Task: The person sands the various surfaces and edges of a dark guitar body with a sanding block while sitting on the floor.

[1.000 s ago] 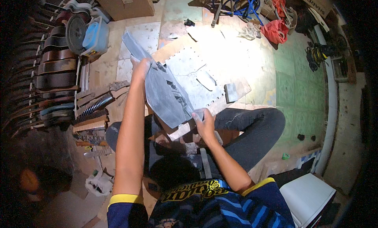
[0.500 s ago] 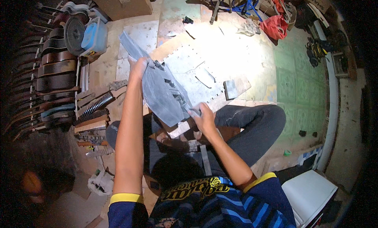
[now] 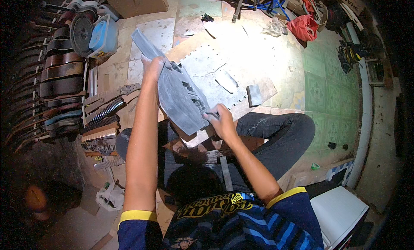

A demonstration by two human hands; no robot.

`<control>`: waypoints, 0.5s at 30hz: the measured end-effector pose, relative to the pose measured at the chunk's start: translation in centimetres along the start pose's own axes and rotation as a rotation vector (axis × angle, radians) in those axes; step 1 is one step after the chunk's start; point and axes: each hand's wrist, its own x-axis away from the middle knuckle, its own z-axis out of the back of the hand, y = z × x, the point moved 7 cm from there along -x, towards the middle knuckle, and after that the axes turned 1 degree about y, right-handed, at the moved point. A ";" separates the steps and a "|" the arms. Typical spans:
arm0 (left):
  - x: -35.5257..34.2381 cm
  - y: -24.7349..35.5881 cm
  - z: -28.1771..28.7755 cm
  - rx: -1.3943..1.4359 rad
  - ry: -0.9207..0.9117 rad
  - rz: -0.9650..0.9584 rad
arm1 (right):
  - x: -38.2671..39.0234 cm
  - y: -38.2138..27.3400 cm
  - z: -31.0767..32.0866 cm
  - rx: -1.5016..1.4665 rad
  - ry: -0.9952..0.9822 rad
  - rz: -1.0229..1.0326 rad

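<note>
A grey, dusty electric guitar body (image 3: 179,101) with its neck pointing to the far left is held tilted above my lap. Dark cavities are cut along its right side. My left hand (image 3: 153,69) is closed around it where the neck meets the body. At the near right edge of the body, my right hand (image 3: 223,122) has its fingers curled and pressed against the rim. Whatever lies between those fingers is too small to make out. A grey rectangular block (image 3: 254,95) and a bent pale sheet (image 3: 226,80) lie to the right of the guitar.
Under the guitar is a board (image 3: 196,45) on the tiled floor. Guitar necks (image 3: 110,110) lie at the left, beside a rack of guitar bodies (image 3: 64,64) and a clear tub (image 3: 105,36). Blue hose (image 3: 276,0) and a red bag (image 3: 303,28) sit at the far right.
The guitar body has tilted slightly, and its near end has shifted a little away and to the right. My right hand has moved slightly away from me along its edge. My left hand keeps its grip.
</note>
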 end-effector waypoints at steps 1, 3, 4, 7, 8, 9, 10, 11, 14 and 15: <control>-0.4 -0.3 0.5 0.009 0.011 0.033 | 0.8 0.6 0.1 0.039 -0.024 -0.012; -0.2 1.0 1.1 0.004 0.101 -0.178 | 1.6 1.3 0.2 0.020 -0.025 -0.061; 0.6 1.8 0.5 0.005 0.119 -0.240 | 1.4 1.2 0.4 0.027 -0.020 -0.074; 1.2 1.9 -0.6 -0.045 -0.021 -0.099 | -1.1 -0.7 0.2 0.043 0.024 0.044; 1.1 1.3 -0.8 -0.068 -0.042 -0.010 | -0.3 -0.5 0.4 0.046 0.021 0.039; 0.4 1.0 -0.5 -0.091 -0.058 0.065 | 0.5 -0.1 0.4 0.041 0.017 -0.044; 0.1 0.7 -0.1 -0.091 -0.053 0.059 | 0.9 0.3 0.3 0.037 0.014 -0.126; 0.0 0.8 0.4 -0.122 -0.024 -0.055 | 0.5 0.2 0.0 0.033 0.012 -0.119; 0.1 1.1 -0.3 -0.082 -0.068 -0.068 | 0.6 -0.1 0.5 0.094 0.108 -0.025; -0.1 0.9 -0.5 -0.049 -0.095 -0.027 | -0.4 -0.2 0.1 0.017 0.118 0.000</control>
